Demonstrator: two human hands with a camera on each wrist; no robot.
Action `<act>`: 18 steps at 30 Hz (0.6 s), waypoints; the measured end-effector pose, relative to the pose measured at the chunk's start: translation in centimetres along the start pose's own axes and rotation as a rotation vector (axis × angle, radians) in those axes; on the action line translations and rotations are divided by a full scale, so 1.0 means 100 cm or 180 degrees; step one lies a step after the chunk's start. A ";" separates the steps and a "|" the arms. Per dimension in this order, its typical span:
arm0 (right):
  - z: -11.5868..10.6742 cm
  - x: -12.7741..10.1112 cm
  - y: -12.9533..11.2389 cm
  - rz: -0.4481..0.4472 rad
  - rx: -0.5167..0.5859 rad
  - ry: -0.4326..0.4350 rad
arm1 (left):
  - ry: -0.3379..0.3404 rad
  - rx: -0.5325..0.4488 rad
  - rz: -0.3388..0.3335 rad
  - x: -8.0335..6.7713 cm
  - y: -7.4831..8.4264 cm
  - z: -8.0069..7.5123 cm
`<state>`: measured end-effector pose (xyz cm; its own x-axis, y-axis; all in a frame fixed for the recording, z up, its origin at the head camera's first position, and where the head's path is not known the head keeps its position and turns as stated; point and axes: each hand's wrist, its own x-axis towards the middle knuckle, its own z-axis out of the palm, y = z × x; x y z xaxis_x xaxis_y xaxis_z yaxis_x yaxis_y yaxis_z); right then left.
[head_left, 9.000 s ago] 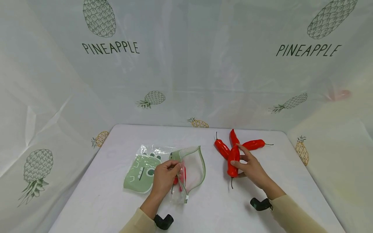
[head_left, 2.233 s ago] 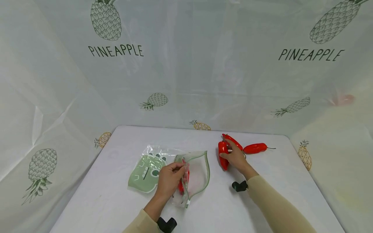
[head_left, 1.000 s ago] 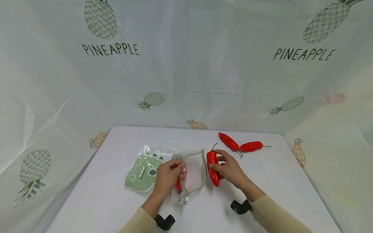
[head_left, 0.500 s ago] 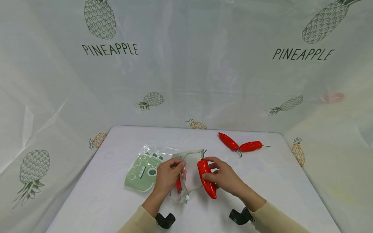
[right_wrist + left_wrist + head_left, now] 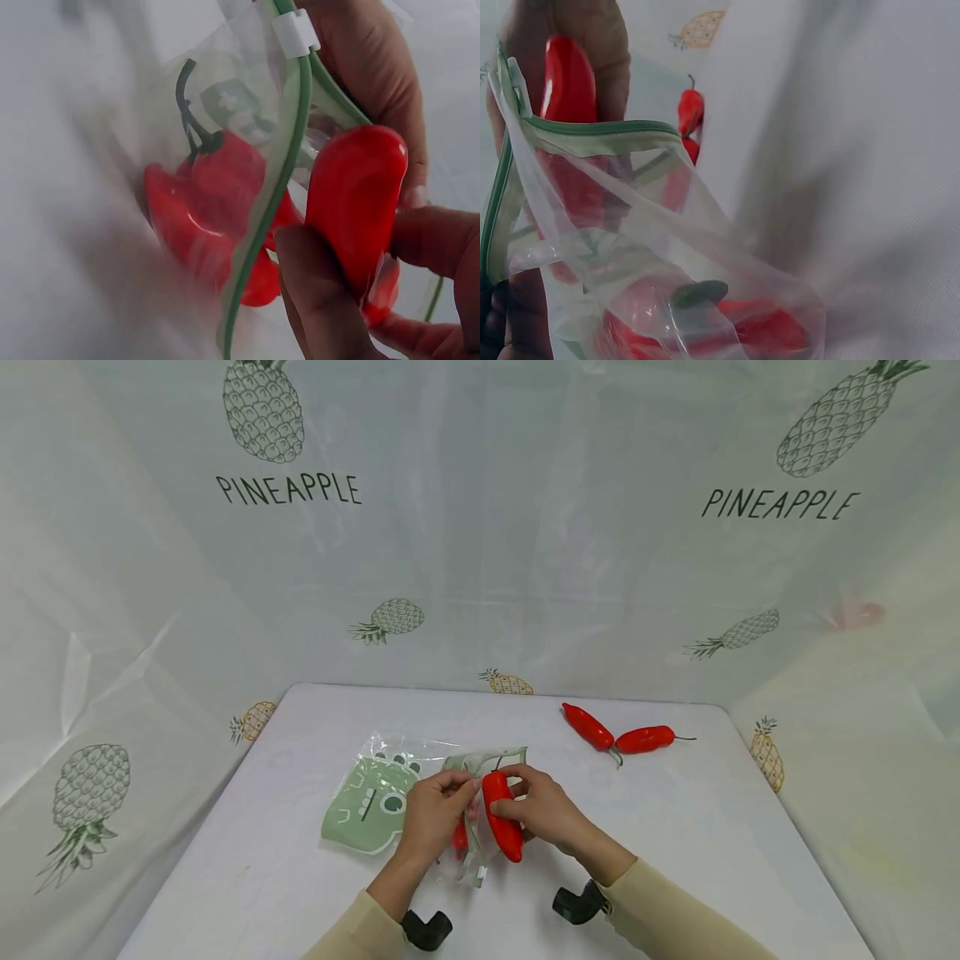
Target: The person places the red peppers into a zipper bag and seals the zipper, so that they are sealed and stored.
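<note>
Loading step: your left hand point(image 5: 433, 810) pinches the green-edged rim of the clear plastic zip pouch with a green cartoon print point(image 5: 369, 802), holding its mouth agape; your right hand point(image 5: 542, 806), thumb and fingers curled round a glossy red chilli pepper point(image 5: 501, 814), poises it at that mouth, above the white table point(image 5: 675, 827); red peppers already lie inside point(image 5: 217, 210); next, judge the tip past the rim point(image 5: 281, 172) before letting go; two red peppers point(image 5: 618, 735) remain far right; the backdrop point(image 5: 480, 527) reads "PINEAPPLE" twice.
</note>
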<state>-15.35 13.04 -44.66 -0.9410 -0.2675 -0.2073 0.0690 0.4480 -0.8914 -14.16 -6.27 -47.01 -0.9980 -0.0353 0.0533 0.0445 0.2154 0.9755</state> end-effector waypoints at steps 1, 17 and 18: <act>0.003 0.003 0.000 -0.0004 -0.0004 0.0047 | 0.0004 0.0001 0.0011 0.000 0.000 0.000; 0.040 0.031 0.018 -0.0142 -0.0442 0.0789 | 0.0119 -0.0145 0.0112 0.003 -0.002 -0.003; 0.040 0.032 0.019 -0.0186 -0.0453 0.0780 | 0.0133 -0.0140 0.0114 0.003 -0.002 -0.003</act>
<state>-16.86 9.60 -48.66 -0.9952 -0.0899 -0.0384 -0.0184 0.5577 -0.8299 -14.46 -6.61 -47.13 -0.9929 -0.0691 0.0963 0.0830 0.1741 0.9812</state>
